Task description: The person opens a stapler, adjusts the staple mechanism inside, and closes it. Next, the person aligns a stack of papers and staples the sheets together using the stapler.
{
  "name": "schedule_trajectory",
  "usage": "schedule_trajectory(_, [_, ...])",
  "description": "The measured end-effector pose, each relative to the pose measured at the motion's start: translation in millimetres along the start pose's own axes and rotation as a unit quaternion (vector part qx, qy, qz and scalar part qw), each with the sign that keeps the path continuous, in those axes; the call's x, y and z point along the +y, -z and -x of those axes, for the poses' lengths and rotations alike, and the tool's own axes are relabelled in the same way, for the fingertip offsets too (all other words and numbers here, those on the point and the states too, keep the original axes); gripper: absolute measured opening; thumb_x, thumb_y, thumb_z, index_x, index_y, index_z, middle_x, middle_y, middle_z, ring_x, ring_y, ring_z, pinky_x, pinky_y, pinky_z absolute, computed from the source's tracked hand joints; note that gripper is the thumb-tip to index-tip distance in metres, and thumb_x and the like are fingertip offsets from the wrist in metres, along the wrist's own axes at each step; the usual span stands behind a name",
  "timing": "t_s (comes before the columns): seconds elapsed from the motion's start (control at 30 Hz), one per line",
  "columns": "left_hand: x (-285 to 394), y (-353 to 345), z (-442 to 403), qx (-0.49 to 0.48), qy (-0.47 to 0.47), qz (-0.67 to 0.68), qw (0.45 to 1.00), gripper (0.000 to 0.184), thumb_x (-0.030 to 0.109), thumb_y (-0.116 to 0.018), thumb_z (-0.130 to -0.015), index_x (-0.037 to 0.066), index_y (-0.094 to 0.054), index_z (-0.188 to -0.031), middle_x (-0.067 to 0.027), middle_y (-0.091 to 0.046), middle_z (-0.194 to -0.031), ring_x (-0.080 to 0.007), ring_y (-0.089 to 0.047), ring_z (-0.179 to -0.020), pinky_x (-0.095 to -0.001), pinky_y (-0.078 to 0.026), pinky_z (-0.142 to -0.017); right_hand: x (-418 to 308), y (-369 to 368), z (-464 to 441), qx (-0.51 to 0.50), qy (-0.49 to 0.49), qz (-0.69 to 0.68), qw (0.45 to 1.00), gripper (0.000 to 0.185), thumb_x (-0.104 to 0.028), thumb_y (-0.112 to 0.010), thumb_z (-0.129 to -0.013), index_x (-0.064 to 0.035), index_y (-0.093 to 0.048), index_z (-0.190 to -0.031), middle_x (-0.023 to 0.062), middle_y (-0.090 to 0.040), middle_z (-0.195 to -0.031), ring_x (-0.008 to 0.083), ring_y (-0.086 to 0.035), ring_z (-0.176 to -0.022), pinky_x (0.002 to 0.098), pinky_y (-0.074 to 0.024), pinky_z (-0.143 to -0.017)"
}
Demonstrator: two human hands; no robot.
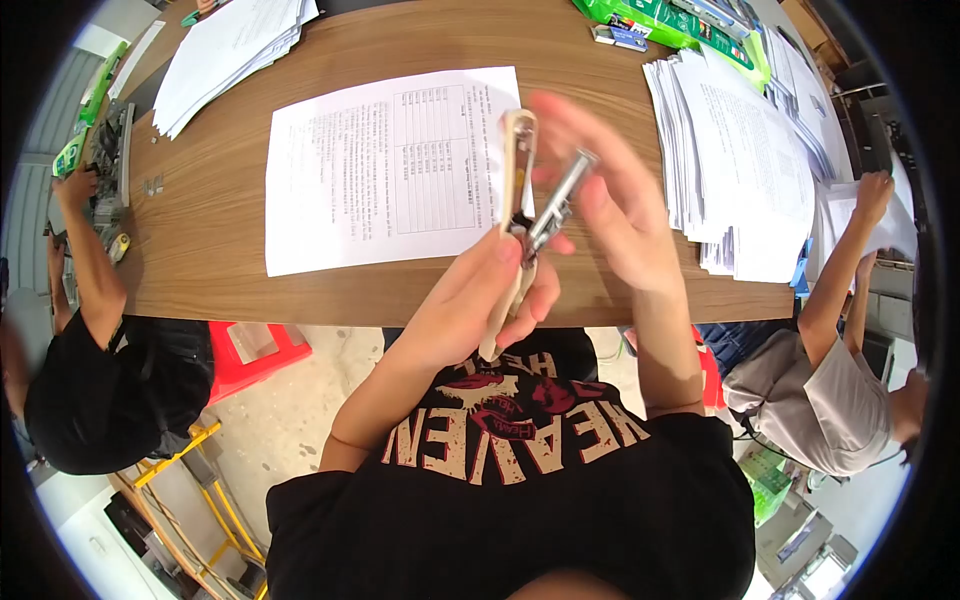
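Note:
My left hand (478, 298) is closed around the lower part of a beige stapler (513, 165), which points upward over the table's front half. The stapler is opened out, and its metal magazine (562, 200) tilts up to the right, away from the beige cover. Just right of the magazine is my right hand (630, 225), its fingers apart and partly blurred, with nothing seen held in it. Behind the stapler a printed sheet (340, 180) with a table of text lies flat on the brown wooden table (210, 215).
Paper stacks lie at the back left (225, 50) and on the right (745, 160). A green package (690, 30) and a small blue-white box (620, 38) are at the back right. Small metal pieces (153, 186) lie on the left. One person sits at each side.

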State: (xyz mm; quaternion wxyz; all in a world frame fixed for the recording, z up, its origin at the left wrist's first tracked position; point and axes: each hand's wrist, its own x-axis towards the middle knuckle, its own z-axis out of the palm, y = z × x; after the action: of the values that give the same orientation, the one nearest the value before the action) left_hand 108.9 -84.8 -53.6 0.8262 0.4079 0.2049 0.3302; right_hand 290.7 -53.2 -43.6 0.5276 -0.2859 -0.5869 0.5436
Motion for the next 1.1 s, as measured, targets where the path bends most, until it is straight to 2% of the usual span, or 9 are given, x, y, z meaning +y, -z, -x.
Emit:
schedule_trajectory(0.13, [0, 3, 4, -0.039, 0.034, -0.027, 0.998, 0.045, 0.037, -0.026, -0.105, 0.002, -0.043, -0.126, -0.0054, -0.054, -0.075, -0.0075, -0.042, -0.045, -0.0196, -0.034, -0.044, 8, -14, 10, -0.015, -0.068, -0.208, 0.976, 0.065, -0.042, -0.052, -0.096, 0.002, -0.033, -0.141, 0.0196, -0.055, -0.125, 0.0271, -0.057, -0.115, 0.043, -0.0413, -0.104])
schedule_trajectory(0.27, [1, -4, 5, -0.004, 0.014, -0.047, 0.999, 0.045, 0.035, -0.027, -0.105, 0.001, -0.038, -0.134, -0.0091, -0.057, -0.078, -0.0081, -0.045, -0.045, -0.0201, -0.036, -0.043, 24, -12, 15, 0.02, -0.039, -0.302, 0.952, 0.033, -0.02, -0.044, -0.102, 0.002, -0.049, -0.125, 0.0186, -0.063, -0.111, 0.028, -0.062, -0.107, 0.037, -0.0525, -0.086])
schedule_trajectory(0.4, [-4, -3, 6, 0.005, -0.001, -0.05, 0.999, 0.047, 0.035, -0.026, -0.105, 0.002, -0.036, -0.135, -0.0107, -0.058, -0.079, -0.0093, -0.048, -0.046, -0.0201, -0.037, -0.044, 15, -16, 17, 0.033, -0.059, -0.289, 0.955, 0.033, -0.02, -0.043, -0.102, 0.002, -0.049, -0.125, 0.0184, -0.063, -0.111, 0.0274, -0.061, -0.108, 0.0356, -0.0535, -0.085])
schedule_trajectory(0.63, [-15, -2, -2, 0.023, 0.014, 0.166, 0.986, 0.053, 0.041, -0.022, -0.104, 0.0, -0.034, -0.137, -0.0172, -0.06, -0.104, -0.0216, -0.063, -0.073, -0.0313, -0.053, -0.065, 11, -21, 19, 0.092, -0.003, -0.173, 0.981, 0.033, -0.016, -0.049, -0.099, 0.0018, -0.05, -0.126, 0.02, -0.06, -0.119, 0.0258, -0.061, -0.108, 0.0327, -0.0531, -0.083])
schedule_trajectory(0.7, [-1, -23, -13, 0.208, -0.001, 0.279, 0.937, 0.059, 0.045, -0.021, -0.103, -0.001, -0.035, -0.137, -0.0201, -0.056, -0.123, -0.0297, -0.061, -0.108, -0.0429, -0.052, -0.092, 10, -23, 23, 0.108, 0.021, -0.107, 0.988, 0.032, -0.015, -0.052, -0.097, 0.0019, -0.053, -0.124, 0.0201, -0.059, -0.12, 0.0255, -0.06, -0.108, 0.032, -0.0527, -0.082])
schedule_trajectory(0.73, [-6, -16, -11, 0.167, -0.017, 0.268, 0.949, 0.056, 0.041, -0.018, -0.104, 0.002, -0.026, -0.143, -0.0198, -0.04, -0.14, -0.0315, -0.046, -0.126, -0.0478, -0.038, -0.108, 9, -24, 26, 0.103, 0.034, -0.009, 0.994, 0.032, -0.014, -0.057, -0.094, 0.0024, -0.056, -0.12, 0.0193, -0.059, -0.121, 0.025, -0.059, -0.11, 0.0314, -0.052, -0.082])
schedule_trajectory(0.87, [-4, -6, -24, 0.244, -0.094, 0.31, 0.914, 0.049, 0.04, -0.022, -0.104, 0.003, -0.038, -0.132, -0.0152, -0.048, -0.132, -0.0286, -0.046, -0.125, -0.0447, -0.04, -0.106, 8, -23, 33, 0.051, 0.115, 0.235, 0.964, 0.044, -0.025, -0.072, -0.081, 0.0022, -0.063, -0.114, 0.0169, -0.058, -0.124, 0.0307, -0.055, -0.115, 0.039, -0.0455, -0.093])
schedule_trajectory(1.03, [-12, -1, -25, 0.18, -0.141, 0.42, 0.878, 0.033, 0.036, -0.03, -0.104, 0.008, -0.044, -0.115, -0.0098, -0.053, -0.116, -0.0239, -0.052, -0.113, -0.0405, -0.044, -0.1, 28, -32, 41, 0.079, 0.148, 0.287, 0.943, 0.071, -0.036, -0.082, -0.068, 0.0016, -0.056, -0.123, 0.0161, -0.06, -0.124, 0.0359, -0.053, -0.117, 0.0451, -0.0384, -0.101])
schedule_trajectory(1.1, [-12, -12, -23, 0.274, -0.074, 0.361, 0.888, 0.033, 0.036, -0.031, -0.104, 0.009, -0.045, -0.116, -0.0084, -0.054, -0.117, -0.0214, -0.052, -0.112, -0.0399, -0.044, -0.098, 39, -32, 42, 0.113, 0.144, 0.246, 0.952, 0.069, -0.036, -0.085, -0.065, -0.0001, -0.058, -0.117, 0.0149, -0.061, -0.123, 0.035, -0.053, -0.119, 0.0466, -0.0364, -0.103])
